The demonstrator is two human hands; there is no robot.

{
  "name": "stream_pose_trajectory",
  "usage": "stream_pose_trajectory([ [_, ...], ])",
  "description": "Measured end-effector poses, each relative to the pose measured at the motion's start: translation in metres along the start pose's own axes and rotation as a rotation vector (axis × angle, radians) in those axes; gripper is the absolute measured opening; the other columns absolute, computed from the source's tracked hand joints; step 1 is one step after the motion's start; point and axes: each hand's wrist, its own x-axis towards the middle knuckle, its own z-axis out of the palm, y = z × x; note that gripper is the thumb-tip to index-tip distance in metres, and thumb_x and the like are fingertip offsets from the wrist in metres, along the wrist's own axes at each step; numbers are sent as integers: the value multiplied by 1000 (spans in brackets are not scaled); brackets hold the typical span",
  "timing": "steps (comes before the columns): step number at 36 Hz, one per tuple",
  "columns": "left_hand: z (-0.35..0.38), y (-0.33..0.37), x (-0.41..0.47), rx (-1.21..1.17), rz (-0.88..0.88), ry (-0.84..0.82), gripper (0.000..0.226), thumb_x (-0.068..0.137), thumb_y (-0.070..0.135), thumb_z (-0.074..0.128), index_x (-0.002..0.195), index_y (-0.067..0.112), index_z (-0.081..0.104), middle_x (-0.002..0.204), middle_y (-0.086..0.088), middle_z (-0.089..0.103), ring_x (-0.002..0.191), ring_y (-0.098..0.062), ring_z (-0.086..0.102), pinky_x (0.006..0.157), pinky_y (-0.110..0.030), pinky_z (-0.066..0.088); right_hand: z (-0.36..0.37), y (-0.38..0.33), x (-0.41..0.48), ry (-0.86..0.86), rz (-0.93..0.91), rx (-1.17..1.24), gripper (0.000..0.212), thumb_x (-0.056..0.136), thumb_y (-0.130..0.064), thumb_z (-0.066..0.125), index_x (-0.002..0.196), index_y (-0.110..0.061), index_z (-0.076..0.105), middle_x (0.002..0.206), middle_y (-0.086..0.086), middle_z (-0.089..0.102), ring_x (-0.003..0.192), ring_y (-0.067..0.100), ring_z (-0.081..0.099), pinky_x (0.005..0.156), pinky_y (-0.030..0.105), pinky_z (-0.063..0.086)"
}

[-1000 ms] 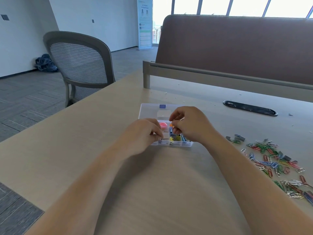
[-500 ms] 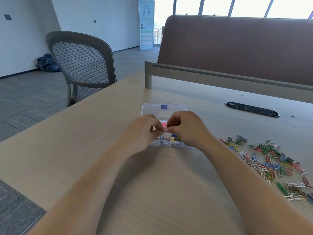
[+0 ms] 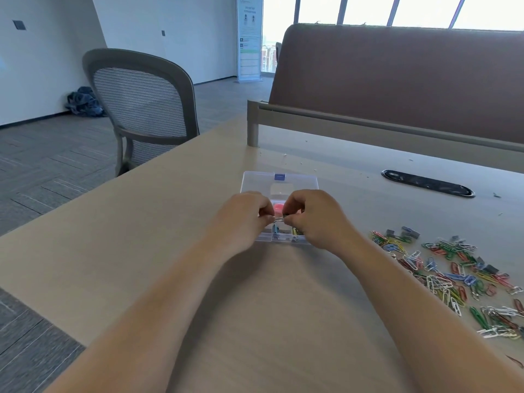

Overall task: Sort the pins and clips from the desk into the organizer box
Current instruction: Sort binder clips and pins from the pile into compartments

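A clear plastic organizer box (image 3: 256,183) lies open on the desk, its lid folded back, with coloured clips and something pink in its compartments. Both hands hover over its near half. My left hand (image 3: 241,215) and my right hand (image 3: 314,217) pinch one small silver clip (image 3: 279,219) between their fingertips. A loose pile of coloured paper clips and a few dark binder clips (image 3: 453,268) is spread on the desk to the right of my right forearm.
A grey mesh office chair (image 3: 141,109) stands off the desk's left corner. A brown partition (image 3: 397,80) on a metal rail backs the desk. A black cable slot (image 3: 426,183) lies at the far right.
My fingertips have drawn together over the box and now meet on the small clip. The camera has tilted slightly, shifting the scene down and right.
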Motion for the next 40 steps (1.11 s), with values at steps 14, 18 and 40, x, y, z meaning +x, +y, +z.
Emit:
stream_pose_trajectory([
  [14,3,1,2,14,11,29,5,87,24,65,83,21,66,81,8,54,72,-8,48,64,-23,35,3,5,3,-30,24,-96,20,81,-12,71,72,-27,63,77,-7,64,74,12,60,66,28,48],
  [18,3,2,2,42,8,16,4,87,23,64,84,22,67,81,9,53,74,-10,49,65,-24,36,4,4,2,-24,28,-141,17,80,-10,66,74,-26,65,80,-6,66,78,15,61,70,32,53],
  [40,4,6,-1,61,36,-21,10,87,24,62,86,19,71,83,6,54,76,-14,52,65,-26,37,8,3,1,5,40,-172,8,82,-18,67,76,-22,67,79,-2,66,77,18,62,70,34,54],
])
